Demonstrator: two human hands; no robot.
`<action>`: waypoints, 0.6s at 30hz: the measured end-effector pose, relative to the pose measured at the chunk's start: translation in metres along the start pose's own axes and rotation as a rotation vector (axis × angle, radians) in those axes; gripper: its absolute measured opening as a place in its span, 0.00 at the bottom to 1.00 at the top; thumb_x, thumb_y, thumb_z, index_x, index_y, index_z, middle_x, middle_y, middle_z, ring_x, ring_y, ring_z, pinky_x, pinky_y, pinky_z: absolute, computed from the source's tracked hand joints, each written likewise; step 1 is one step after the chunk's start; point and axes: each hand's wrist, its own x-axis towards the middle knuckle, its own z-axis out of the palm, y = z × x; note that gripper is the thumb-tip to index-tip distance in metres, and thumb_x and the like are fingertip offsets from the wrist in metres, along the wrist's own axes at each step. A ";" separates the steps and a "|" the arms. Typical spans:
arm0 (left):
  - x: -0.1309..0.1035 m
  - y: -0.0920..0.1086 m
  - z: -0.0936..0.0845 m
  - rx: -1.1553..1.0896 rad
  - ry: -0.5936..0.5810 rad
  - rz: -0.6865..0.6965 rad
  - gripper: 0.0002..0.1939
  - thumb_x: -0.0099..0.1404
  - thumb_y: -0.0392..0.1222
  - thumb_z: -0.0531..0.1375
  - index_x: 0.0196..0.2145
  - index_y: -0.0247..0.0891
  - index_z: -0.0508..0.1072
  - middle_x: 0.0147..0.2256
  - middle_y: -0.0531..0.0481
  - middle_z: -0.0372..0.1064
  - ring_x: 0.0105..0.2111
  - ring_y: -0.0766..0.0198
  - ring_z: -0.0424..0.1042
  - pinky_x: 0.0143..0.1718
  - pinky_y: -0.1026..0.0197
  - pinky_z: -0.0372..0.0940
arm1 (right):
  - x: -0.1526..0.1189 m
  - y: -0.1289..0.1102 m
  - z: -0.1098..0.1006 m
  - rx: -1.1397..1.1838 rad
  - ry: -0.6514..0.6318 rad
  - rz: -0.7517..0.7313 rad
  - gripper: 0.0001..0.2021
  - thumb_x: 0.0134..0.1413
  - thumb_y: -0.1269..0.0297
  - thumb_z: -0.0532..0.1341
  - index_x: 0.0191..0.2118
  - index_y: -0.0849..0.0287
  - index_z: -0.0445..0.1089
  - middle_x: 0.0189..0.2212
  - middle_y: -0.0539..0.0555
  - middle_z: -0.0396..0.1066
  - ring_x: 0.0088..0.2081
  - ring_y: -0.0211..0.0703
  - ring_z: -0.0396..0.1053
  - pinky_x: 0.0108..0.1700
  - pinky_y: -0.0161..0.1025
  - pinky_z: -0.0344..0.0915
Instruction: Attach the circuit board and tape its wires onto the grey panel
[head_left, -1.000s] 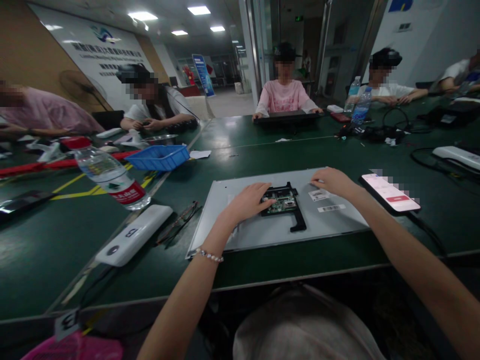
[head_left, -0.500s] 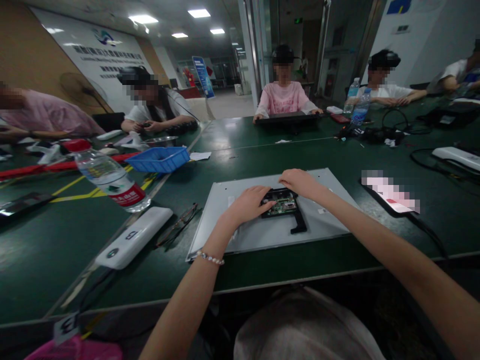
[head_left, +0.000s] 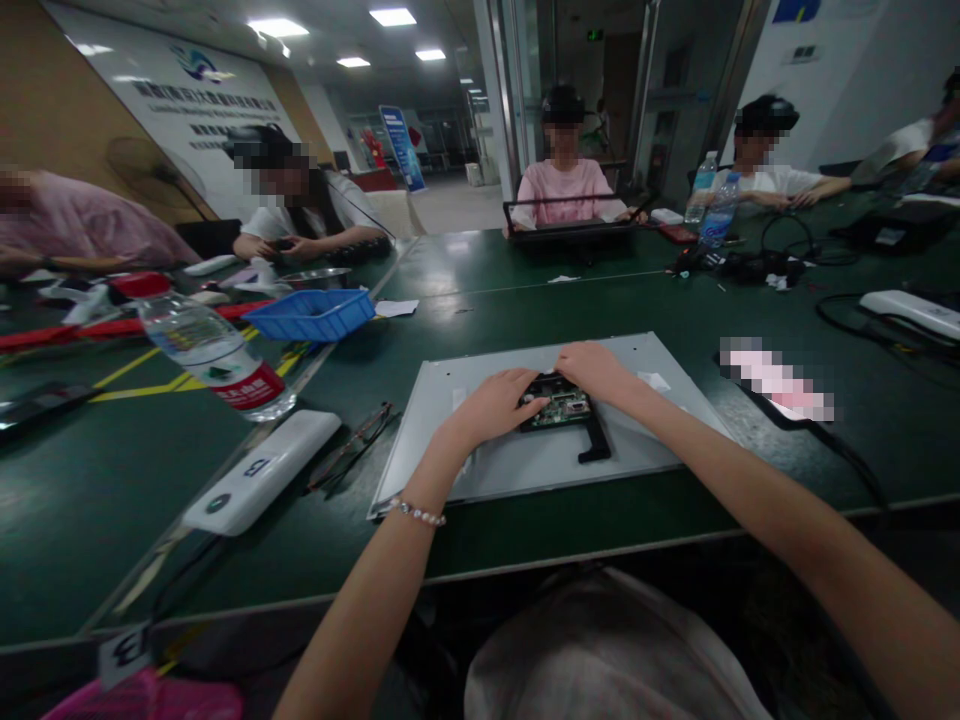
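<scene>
A bracelet [head_left: 418, 512] of pale, shiny beads rings the left wrist [head_left: 411, 492], folks; bare forearms [head_left: 367, 610], greyish cloth [head_left: 592, 650] below!

Green table [head_left: 465, 300] | near edge: grey panel [head_left: 525, 472] | left: glasses [head_left: 351, 450], white device [head_left: 281, 460], red-capped bottle [head_left: 214, 350], blue bin [head_left: 311, 318] | right: phone [head_left: 780, 385]

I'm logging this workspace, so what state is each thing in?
Left hand: at the frame's left side, grip unclear
Right hand: at its far edge, grip unclear
Circuit board: exposed, in black frame
Grey panel: lying flat
Phone: screen lit
Red-capped bottle: closed
Ceiling lights: on
</scene>
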 end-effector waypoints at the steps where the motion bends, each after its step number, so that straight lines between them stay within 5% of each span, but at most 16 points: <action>1: 0.000 0.000 0.000 0.001 -0.001 -0.002 0.26 0.69 0.54 0.46 0.57 0.34 0.60 0.53 0.39 0.64 0.52 0.53 0.64 0.54 0.53 0.57 | 0.001 -0.001 0.000 -0.022 0.000 -0.002 0.10 0.59 0.73 0.54 0.38 0.65 0.74 0.38 0.61 0.73 0.43 0.49 0.68 0.43 0.40 0.60; 8: 0.000 -0.002 0.003 0.003 0.006 -0.002 0.27 0.69 0.54 0.46 0.57 0.33 0.60 0.53 0.39 0.64 0.52 0.53 0.64 0.54 0.53 0.57 | 0.002 -0.005 0.000 -0.039 -0.022 -0.006 0.11 0.59 0.74 0.53 0.38 0.67 0.74 0.37 0.64 0.73 0.42 0.50 0.69 0.42 0.42 0.61; 18: -0.002 0.001 0.000 -0.002 -0.002 -0.018 0.27 0.69 0.55 0.45 0.58 0.35 0.59 0.54 0.40 0.64 0.53 0.54 0.63 0.54 0.53 0.56 | -0.016 0.013 -0.017 0.259 0.033 0.069 0.14 0.61 0.64 0.53 0.47 0.62 0.71 0.45 0.61 0.72 0.47 0.50 0.68 0.47 0.41 0.62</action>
